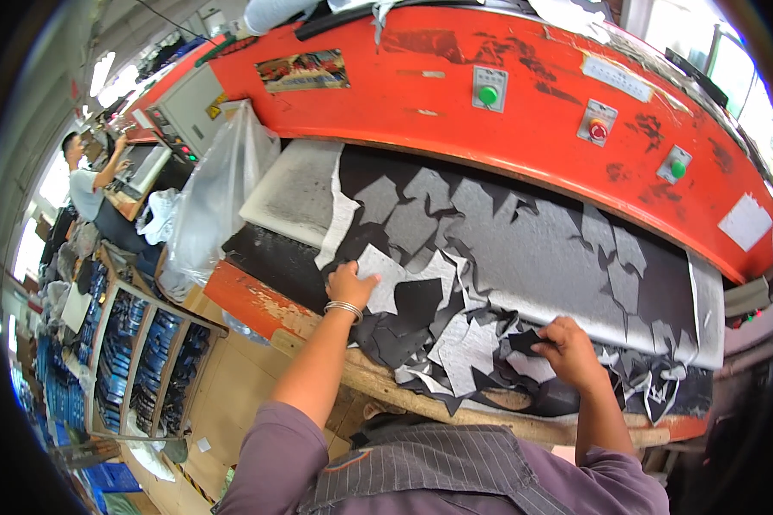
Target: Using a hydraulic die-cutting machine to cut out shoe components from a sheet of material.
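My left hand lies at the left edge of a light grey cut fabric piece, its thumb spread away from the fingers and touching the piece. Small and dark, a black fabric piece is pinched between the thumb and fingers of my right hand. Between my hands lies a loose heap of black and light grey cut pieces, including a black one and a pale one. Behind them a dark fabric sheet with cut-out gaps covers the pale pad of the machine.
Above the pad spans the machine's red beam, bearing green buttons and a red one. A worn wooden edge borders my side. To the left stand clear plastic sheeting, a rack of blue items and another person.
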Demonstrator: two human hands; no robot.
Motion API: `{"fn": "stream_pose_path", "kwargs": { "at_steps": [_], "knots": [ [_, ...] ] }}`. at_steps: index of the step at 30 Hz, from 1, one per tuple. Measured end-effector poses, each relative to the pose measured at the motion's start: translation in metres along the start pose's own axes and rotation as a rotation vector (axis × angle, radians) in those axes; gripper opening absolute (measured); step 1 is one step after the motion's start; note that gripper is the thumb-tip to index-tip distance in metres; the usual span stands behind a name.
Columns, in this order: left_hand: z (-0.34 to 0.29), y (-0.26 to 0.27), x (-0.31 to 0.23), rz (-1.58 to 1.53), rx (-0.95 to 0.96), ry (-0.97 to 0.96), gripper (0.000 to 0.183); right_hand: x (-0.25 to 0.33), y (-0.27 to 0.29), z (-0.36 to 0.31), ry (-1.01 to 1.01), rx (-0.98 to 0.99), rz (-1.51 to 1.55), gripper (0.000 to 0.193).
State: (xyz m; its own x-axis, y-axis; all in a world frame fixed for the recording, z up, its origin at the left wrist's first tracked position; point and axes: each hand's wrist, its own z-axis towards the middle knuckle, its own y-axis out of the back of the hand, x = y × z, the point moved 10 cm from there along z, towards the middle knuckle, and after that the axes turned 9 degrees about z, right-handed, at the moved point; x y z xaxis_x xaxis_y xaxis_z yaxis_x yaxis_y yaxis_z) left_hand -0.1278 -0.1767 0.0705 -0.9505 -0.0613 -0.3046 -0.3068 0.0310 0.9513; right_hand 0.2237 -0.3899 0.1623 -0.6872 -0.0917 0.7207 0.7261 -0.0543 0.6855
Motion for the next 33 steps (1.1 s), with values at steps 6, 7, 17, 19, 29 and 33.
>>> {"fn": "stream_pose_path", "kwargs": {
  "at_steps": [6, 7, 17, 19, 29, 33],
  "knots": [
    [0.004, 0.021, 0.058, -0.577, -0.185, -0.049, 0.041, 0.083, -0.022, 0.018, 0.179, 0.18, 0.228, 0.021],
    [0.0, 0.025, 0.071, -0.616, -0.157, -0.009, 0.038, 0.088, -0.04, 0.023, 0.208, 0.224, 0.181, 0.023],
    [-0.045, 0.044, 0.135, -1.475, 0.451, 0.051, 0.048, 0.052, -0.169, 0.055, -0.02, 0.691, -0.357, 0.074],
    [-0.043, 0.035, 0.136, -1.417, 0.477, 0.035, 0.046, 0.058, -0.173, 0.055, -0.113, 0.697, -0.431, 0.075],
    [-0.005, 0.001, 0.121, -0.251, 0.122, -0.125, 0.052, 0.133, -0.151, 0.037, 0.233, 0.465, -0.607, 0.022],
    [-0.014, 0.007, 0.116, -0.253, 0.156, -0.077, 0.06, 0.148, -0.094, 0.063, 0.26, 0.105, -0.451, 0.026]
  ]
}}
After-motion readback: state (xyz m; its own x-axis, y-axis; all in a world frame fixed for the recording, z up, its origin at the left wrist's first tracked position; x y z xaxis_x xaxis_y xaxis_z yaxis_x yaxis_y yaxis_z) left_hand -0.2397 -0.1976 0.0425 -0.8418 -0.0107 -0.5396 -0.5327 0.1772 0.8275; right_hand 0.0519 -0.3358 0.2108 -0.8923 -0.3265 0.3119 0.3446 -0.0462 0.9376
